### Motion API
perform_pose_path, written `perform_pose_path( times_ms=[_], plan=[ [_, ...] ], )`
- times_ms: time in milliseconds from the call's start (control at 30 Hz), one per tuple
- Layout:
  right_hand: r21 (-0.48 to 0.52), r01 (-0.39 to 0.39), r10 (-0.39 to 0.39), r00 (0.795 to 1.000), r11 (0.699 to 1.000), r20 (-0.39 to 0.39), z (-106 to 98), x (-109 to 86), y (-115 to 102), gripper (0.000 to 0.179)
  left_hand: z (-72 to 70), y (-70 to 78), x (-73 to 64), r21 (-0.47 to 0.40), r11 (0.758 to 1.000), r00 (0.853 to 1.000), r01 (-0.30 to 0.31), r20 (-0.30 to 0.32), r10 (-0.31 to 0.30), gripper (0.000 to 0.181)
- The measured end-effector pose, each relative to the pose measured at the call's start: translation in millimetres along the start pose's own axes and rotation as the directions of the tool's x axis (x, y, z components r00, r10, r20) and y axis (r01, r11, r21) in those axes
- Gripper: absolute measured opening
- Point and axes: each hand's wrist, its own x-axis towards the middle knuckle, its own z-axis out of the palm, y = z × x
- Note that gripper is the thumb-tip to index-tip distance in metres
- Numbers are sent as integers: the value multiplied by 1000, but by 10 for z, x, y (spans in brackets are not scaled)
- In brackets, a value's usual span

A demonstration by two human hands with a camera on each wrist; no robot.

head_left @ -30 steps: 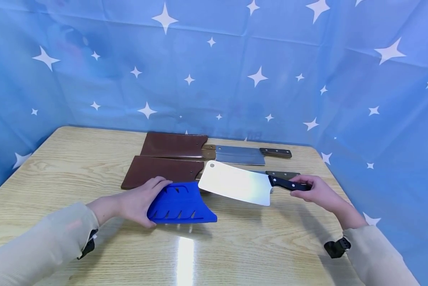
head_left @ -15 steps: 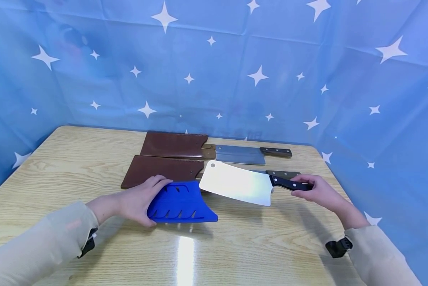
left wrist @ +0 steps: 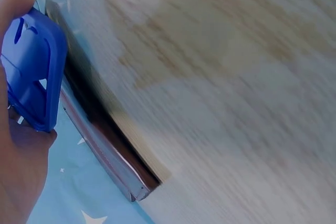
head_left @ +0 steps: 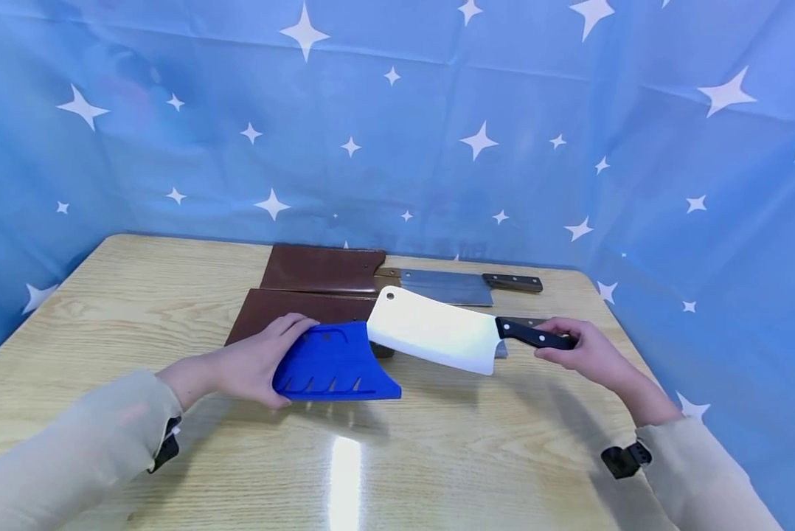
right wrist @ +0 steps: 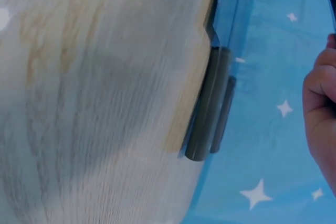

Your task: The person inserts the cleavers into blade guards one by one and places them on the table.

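Observation:
My left hand (head_left: 251,363) grips the closed end of a blue slotted knife sheath (head_left: 334,361), thumb below and fingers above, over the table. In the left wrist view the blue sheath (left wrist: 32,61) shows at the left edge, between thumb and fingers. The right hand (head_left: 585,352) holds a cleaver by its black riveted handle (head_left: 530,334). Its broad shiny blade (head_left: 437,328) points left, with the holed front corner right at the sheath's open end. In the right wrist view only part of the right hand (right wrist: 321,103) shows, at the right edge.
Behind lie two brown knife sheaths (head_left: 324,269) side by side on the wooden table (head_left: 238,472). A cleaver (head_left: 444,286) with a dark wooden handle lies at the far one's mouth. Another knife is mostly covered by the raised blade. A blue starry curtain (head_left: 397,177) stands behind.
Both hands have risen slightly in the head view, lifting the blue sheath and the cleaver. The cleaver has also shifted a little left. The things lying on the table have not moved.

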Motion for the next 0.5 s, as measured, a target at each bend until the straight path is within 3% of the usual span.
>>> perform_pose_path(
  times_ms=[167,500],
  plan=[
    [20,-13,13,1000,1000,-25,-23,-33,7,32,19,-23,0,28,999,999,-29,-30,30,109],
    [37,10,-9,1000,999,-19,-18,-6,-23,33,28,-20,-4,14,1000,1000,7,0,-7,109]
  ],
)
